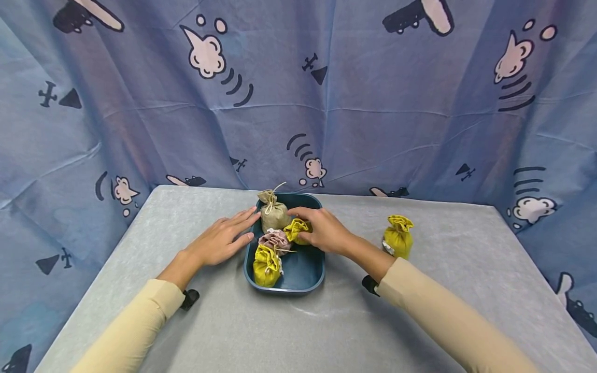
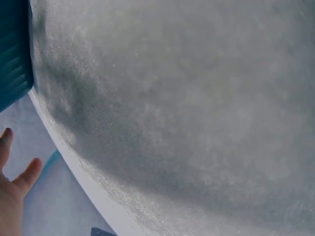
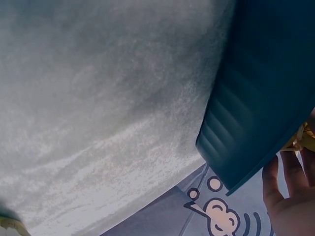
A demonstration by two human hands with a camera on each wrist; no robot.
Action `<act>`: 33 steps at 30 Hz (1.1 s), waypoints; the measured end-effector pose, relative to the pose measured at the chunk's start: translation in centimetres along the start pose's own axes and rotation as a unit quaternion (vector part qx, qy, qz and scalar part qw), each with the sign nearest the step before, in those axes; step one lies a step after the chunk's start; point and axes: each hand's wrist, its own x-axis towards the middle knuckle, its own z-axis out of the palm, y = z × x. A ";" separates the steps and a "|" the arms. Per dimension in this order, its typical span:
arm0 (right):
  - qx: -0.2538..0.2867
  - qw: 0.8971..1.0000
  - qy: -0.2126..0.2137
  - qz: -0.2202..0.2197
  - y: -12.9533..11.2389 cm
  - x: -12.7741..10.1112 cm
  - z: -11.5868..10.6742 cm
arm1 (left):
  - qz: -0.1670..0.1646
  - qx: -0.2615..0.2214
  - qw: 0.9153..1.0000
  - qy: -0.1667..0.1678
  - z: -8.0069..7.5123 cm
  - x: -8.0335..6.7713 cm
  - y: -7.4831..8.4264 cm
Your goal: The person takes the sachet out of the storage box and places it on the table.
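A: Right hand (image 1: 324,230)?
B: Over the blue tray (image 1: 308,274), fingers curled on a yellow pouch (image 1: 296,230) inside, near tray's far-right corner.
A: Left hand (image 1: 221,239)?
B: Flat on the table (image 1: 140,243), fingers straight, holding nothing, tips at tray's left rim.
A: Other bags?
B: Tan pouch (image 1: 273,213), pink pouch (image 1: 275,240), 2nd yellow pouch (image 1: 266,265) in tray; another yellow pouch (image 1: 398,237) standing twd table's right edge.

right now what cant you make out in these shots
- Head view: the yellow pouch is half covered by the right hand, so the grip is unclear.
- Left wrist view: the left hand is cut off by the frame edge.
- Right wrist view: the blue tray hides its contents; only a yellow scrap shows.
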 end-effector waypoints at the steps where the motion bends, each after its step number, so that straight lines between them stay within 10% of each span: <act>1: 0.000 1.000 0.002 0.001 0.0 0.0 0.0 | 0.001 0.000 1.000 0.000 0.0 0.0 0.0; 33: 0.055 0.995 0.082 0.000 -0.6 -1.3 -3.5 | 0.006 0.003 1.000 0.003 0.0 0.0 0.2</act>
